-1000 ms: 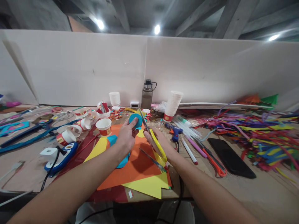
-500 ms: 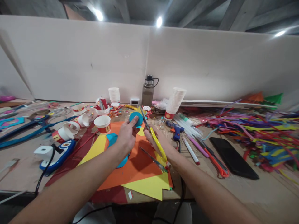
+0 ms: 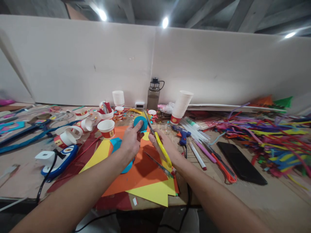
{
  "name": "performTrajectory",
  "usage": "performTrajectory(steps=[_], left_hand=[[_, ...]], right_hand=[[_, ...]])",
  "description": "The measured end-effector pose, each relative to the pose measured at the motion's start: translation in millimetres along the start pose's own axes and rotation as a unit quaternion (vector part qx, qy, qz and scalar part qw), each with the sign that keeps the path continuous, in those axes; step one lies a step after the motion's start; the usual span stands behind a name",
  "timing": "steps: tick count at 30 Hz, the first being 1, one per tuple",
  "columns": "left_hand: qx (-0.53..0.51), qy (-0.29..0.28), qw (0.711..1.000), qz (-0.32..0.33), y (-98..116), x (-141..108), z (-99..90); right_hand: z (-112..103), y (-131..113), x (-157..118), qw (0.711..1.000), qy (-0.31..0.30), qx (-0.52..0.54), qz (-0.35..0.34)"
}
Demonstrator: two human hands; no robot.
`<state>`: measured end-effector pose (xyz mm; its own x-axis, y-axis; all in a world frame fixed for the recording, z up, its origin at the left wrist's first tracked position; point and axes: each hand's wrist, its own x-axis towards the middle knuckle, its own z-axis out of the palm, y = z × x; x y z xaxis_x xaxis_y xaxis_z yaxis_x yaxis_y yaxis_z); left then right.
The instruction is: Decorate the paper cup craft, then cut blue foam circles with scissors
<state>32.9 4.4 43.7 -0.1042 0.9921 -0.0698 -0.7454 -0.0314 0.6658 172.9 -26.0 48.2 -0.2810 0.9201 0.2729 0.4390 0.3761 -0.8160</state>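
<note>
Between the thumb and fingers of my left hand (image 3: 131,140) is a round blue paper disc (image 3: 140,124), held up above the sheets. My right hand (image 3: 163,145) grips yellow-handled scissors (image 3: 160,147), whose blades point up and away, close beside the disc's right edge. Whether the blades touch the disc I cannot tell. Under both hands lies an orange sheet (image 3: 128,187) over yellow sheets (image 3: 150,194). A small yellow round piece (image 3: 145,136) rests behind the hands. Blue paper (image 3: 116,143) lies partly hidden by my left forearm. A slim pointed tool (image 3: 157,163) lies on the orange sheet.
Paper cups (image 3: 106,128) stand at the left, with a tall cup stack (image 3: 181,106) near a water bottle (image 3: 153,95) at the back. A blue glue gun (image 3: 184,136), a marker (image 3: 198,155) and a black phone (image 3: 241,163) lie right, before a pile of pipe cleaners (image 3: 274,136).
Hardly anything differs. Both hands, with the disc and scissors, appear shifted a few pixels left, along with most of the table, so the camera has turned slightly.
</note>
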Motion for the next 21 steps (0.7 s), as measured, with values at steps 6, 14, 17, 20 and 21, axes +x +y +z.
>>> performTrajectory(steps=[6, 14, 17, 20, 21], left_hand=[[0.006, 0.001, 1.0, 0.004, 1.4, -2.9, 2.1], [0.016, 0.003, 1.0, 0.007, 2.5, -3.1, 1.8], [0.018, 0.004, 1.0, 0.007, 2.8, -3.8, 1.8], [0.021, 0.006, 1.0, 0.007, 2.9, -4.8, 2.0], [0.022, 0.007, 1.0, 0.007, 2.9, -4.9, 2.0]], right_hand=[[-0.4, -0.1, 0.7, 1.0, -0.001, 0.009, -0.004], [0.0, 0.0, 0.6, 1.0, -0.007, 0.025, -0.008], [0.4, 2.1, 1.3, 1.0, -0.008, 0.02, -0.008], [0.3, 2.2, 1.6, 1.0, -0.009, 0.02, -0.003], [0.1, 1.8, 1.5, 1.0, -0.01, 0.022, -0.003]])
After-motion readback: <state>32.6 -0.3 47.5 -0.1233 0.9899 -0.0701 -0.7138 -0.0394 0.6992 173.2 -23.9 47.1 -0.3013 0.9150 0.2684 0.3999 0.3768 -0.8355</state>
